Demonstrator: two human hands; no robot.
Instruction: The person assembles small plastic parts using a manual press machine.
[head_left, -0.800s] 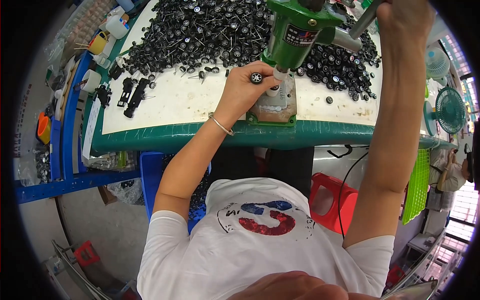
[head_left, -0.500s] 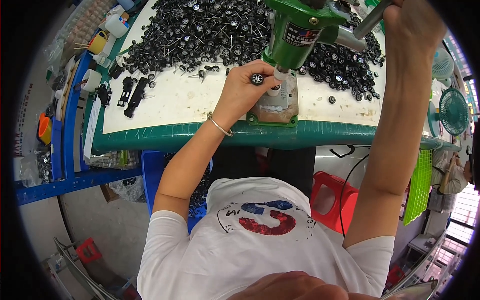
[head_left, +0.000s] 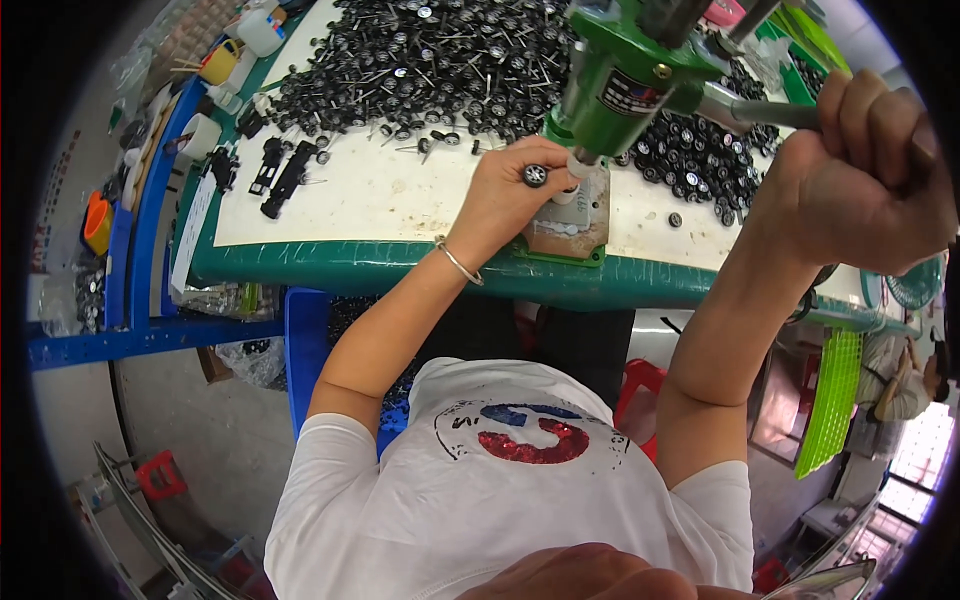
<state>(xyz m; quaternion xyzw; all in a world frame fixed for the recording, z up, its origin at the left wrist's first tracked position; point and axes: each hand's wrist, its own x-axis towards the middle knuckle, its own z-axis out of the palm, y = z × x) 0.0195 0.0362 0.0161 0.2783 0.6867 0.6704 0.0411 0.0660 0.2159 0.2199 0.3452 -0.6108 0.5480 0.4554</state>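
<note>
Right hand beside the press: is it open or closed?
Closed: the right hand is curled around the grey lever of the green press.

Person, worn items: one white T-shirt (head_left: pixel 500 505), short-sleeved, fabric creased; chest print (head_left: pixel 545 447) of a blue patch and a red curved band, ringed by thin broken dark lines; one slim silver-toned bangle (head_left: pixel 457 262), left wrist; dark trousers (head_left: pixel 483 332), partly visible.

Green metal lever press (head_left: pixel 603 112) stands on flat white-topped table (head_left: pixel 370 195) before you; heaped black wheel-and-axle pieces (head_left: pixel 440 72) left of it, loose round black wheels (head_left: pixel 688 165) right.
</note>
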